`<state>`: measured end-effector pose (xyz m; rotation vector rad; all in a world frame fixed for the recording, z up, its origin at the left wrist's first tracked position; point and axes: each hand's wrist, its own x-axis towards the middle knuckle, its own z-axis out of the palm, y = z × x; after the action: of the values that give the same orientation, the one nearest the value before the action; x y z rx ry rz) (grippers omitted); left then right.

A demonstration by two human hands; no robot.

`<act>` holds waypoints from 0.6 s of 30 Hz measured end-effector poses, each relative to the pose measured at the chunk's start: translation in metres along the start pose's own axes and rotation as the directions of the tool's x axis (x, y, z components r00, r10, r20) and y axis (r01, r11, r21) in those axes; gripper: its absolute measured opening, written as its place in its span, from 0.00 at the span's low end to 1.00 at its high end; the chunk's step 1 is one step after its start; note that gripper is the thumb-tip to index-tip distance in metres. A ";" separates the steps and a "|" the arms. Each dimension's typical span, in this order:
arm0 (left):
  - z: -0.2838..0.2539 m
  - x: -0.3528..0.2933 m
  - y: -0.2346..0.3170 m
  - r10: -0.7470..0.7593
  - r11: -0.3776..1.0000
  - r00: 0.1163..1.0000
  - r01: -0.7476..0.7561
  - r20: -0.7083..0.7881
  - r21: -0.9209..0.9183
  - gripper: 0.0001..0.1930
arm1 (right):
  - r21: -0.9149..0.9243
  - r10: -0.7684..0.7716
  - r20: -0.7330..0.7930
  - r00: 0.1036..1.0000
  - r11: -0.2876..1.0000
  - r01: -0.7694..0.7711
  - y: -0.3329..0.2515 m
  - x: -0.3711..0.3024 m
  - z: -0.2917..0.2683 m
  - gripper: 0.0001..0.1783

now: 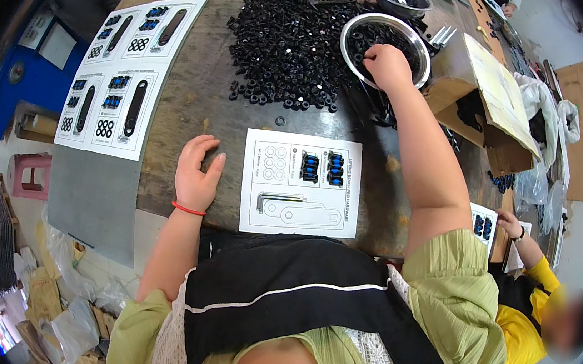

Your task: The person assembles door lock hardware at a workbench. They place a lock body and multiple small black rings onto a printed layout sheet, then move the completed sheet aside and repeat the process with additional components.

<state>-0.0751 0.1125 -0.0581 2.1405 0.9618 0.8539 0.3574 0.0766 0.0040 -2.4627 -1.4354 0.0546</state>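
My right hand reaches into a round metal bowl of small black parts, its fingertips pressed together among them. What they hold, if anything, is hidden. My left hand lies at the table's near side, thumb apart from the lightly bent fingers, holding nothing. Between my arms is a white printed card with ring and tool outlines. Two groups of black screws with blue bands, the left screws and the right screws, show in its boxes. One loose washer sits beyond the card.
A large heap of black hardware covers the table's far middle. Finished-looking cards lie left on a grey sheet. A cardboard box stands right of the bowl, a second metal bowl behind. A co-worker in yellow sits at right.
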 end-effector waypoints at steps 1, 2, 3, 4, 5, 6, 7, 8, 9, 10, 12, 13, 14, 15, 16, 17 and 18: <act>0.000 0.001 0.000 -0.003 1.000 1.000 0.003 0.005 0.002 0.14 | -0.014 -0.012 0.005 1.000 1.000 0.012 0.002 0.003 0.001 0.13; -0.001 -0.001 0.001 -0.012 1.000 1.000 0.012 0.012 0.006 0.14 | -0.007 -0.021 -0.004 1.000 1.000 0.021 0.002 0.003 0.002 0.12; -0.001 -0.001 0.001 -0.011 1.000 1.000 0.011 0.009 0.004 0.14 | -0.002 -0.027 -0.015 1.000 1.000 0.027 0.003 0.001 0.002 0.12; 0.001 0.000 0.002 -0.008 1.000 1.000 0.008 0.007 0.001 0.13 | 0.002 -0.031 -0.027 0.999 1.000 0.031 0.005 -0.001 0.000 0.12; 0.001 0.002 0.001 0.001 1.000 1.000 -0.001 0.008 -0.001 0.13 | 0.032 -0.009 -0.045 0.999 0.999 0.010 0.006 -0.003 -0.003 0.11; -0.001 0.001 0.000 0.012 1.000 1.000 -0.012 -0.007 0.003 0.13 | 0.015 -0.008 -0.091 0.996 1.000 0.009 -0.001 -0.008 -0.007 0.12; -0.002 0.000 -0.001 0.024 1.000 0.999 -0.024 -0.021 0.007 0.13 | 0.056 -0.022 -0.137 0.990 0.998 0.029 -0.008 -0.016 -0.011 0.13; -0.003 0.000 -0.001 0.036 0.999 0.999 -0.036 -0.033 0.006 0.13 | 0.094 -0.031 -0.181 0.983 0.994 0.049 -0.016 -0.027 -0.018 0.14; -0.003 0.001 0.002 -0.030 0.996 1.000 0.030 0.005 -0.089 0.13 | 0.173 -0.041 -0.152 0.988 0.983 0.067 -0.032 -0.042 -0.025 0.14; -0.002 0.003 0.009 -0.102 0.978 0.994 0.108 0.047 -0.176 0.13 | 0.290 -0.028 -0.096 0.995 0.955 0.055 -0.048 -0.060 -0.026 0.14; 0.003 0.009 0.027 -0.131 0.945 0.982 0.166 0.138 -0.281 0.16 | 0.429 -0.158 0.092 0.983 0.897 0.104 -0.082 -0.097 -0.020 0.13; 0.008 0.017 0.037 -0.109 0.950 0.969 0.168 0.223 -0.264 0.17 | 0.437 -0.258 0.131 0.957 0.882 0.177 -0.095 -0.113 -0.009 0.12; 0.018 0.022 0.040 -0.077 0.944 0.958 0.160 0.276 -0.290 0.18 | 0.441 -0.352 0.163 0.922 0.862 0.251 -0.107 -0.125 0.001 0.12; 0.024 0.027 0.048 -0.072 0.950 0.943 0.164 0.324 -0.266 0.21 | 0.385 -0.389 0.254 0.886 0.881 0.276 -0.119 -0.135 0.011 0.11; 0.030 0.032 0.051 -0.055 0.968 0.936 0.136 0.348 -0.212 0.17 | 0.376 -0.378 0.316 0.870 0.892 0.251 -0.128 -0.142 0.019 0.11; 0.037 0.036 0.045 -0.059 0.984 0.916 0.120 0.396 -0.131 0.14 | 0.354 -0.367 0.329 0.870 0.902 0.247 -0.129 -0.144 0.028 0.11; 0.041 0.038 0.041 -0.066 0.994 0.894 0.098 0.444 -0.049 0.11 | 0.333 -0.357 0.341 0.870 0.911 0.243 -0.131 -0.145 0.035 0.11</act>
<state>-0.0076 0.1098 -0.0402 2.0872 0.7637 0.3253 0.1680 0.0210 -0.0110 -2.0417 -1.8181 0.6786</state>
